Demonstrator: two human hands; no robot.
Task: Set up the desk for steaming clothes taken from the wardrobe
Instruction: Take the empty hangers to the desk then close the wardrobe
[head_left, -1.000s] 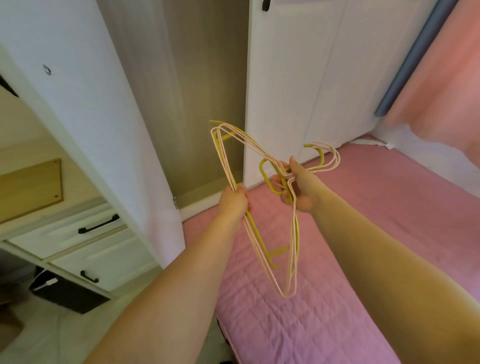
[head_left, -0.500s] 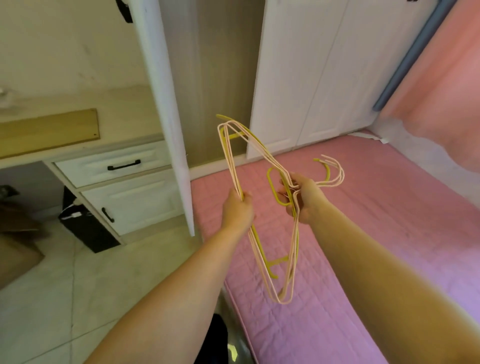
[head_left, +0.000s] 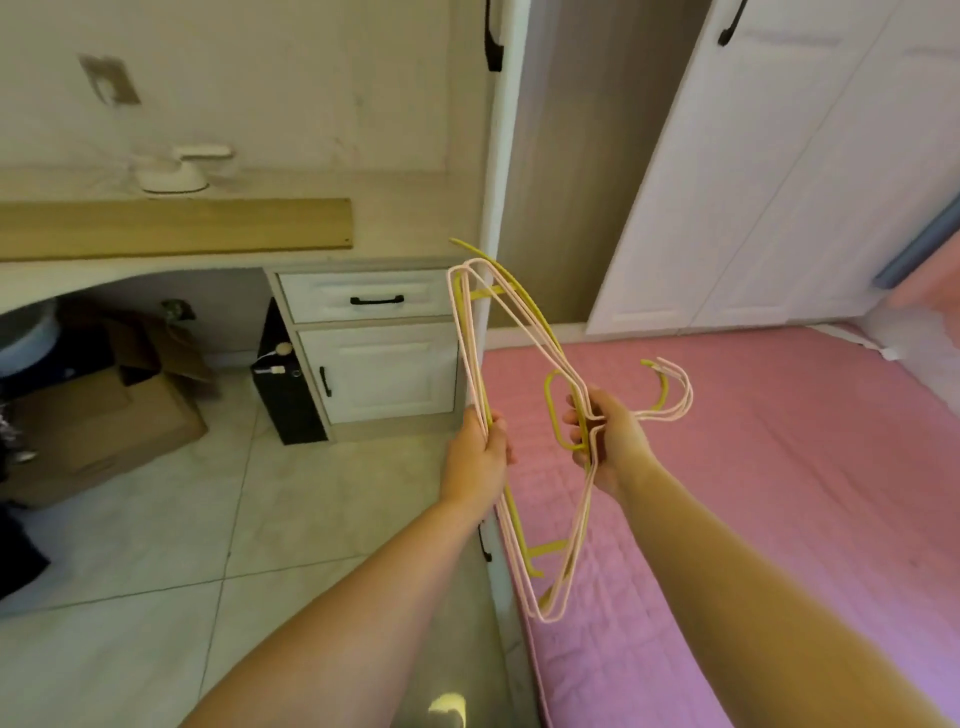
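Hangers (head_left: 524, 415), a bunch of thin pink ones w/ at least one yellow, are held up at frame centre, over the edge where floor (head_left: 156, 561) meets bed (head_left: 779, 493). The bunch is tilted: one shoulder end points to approx. 11 o'clock, the other hangs down toward 6 o'clock, and the hooks curl out to 3 o'clock.

The left hand (head_left: 475, 457) is closed round the straight bottom bars, fingers wrapped, thumb side up. The right hand (head_left: 608, 441) is clenched on the necks just below the hooks, w/ a yellow loop showing at 9 o'clock of the fist. Both forearms are seen reaching in from the bottom edge.

The worktop (head_left: 405, 218) is seen at 10–11 o'clock from the hangers, well apart from them. A white steamer-like appliance (head_left: 174, 174) is stood on it near the wall, w/ a long wooden board (head_left: 171, 228) laid flat in front. A drawer (head_left: 369, 299) and cupboard door (head_left: 384, 371) are set beneath. The wardrobe door (head_left: 501, 156) is open, edge-on at 12 o'clock. Cardboard boxes (head_left: 104, 415) are seen under the worktop at 9 o'clock.
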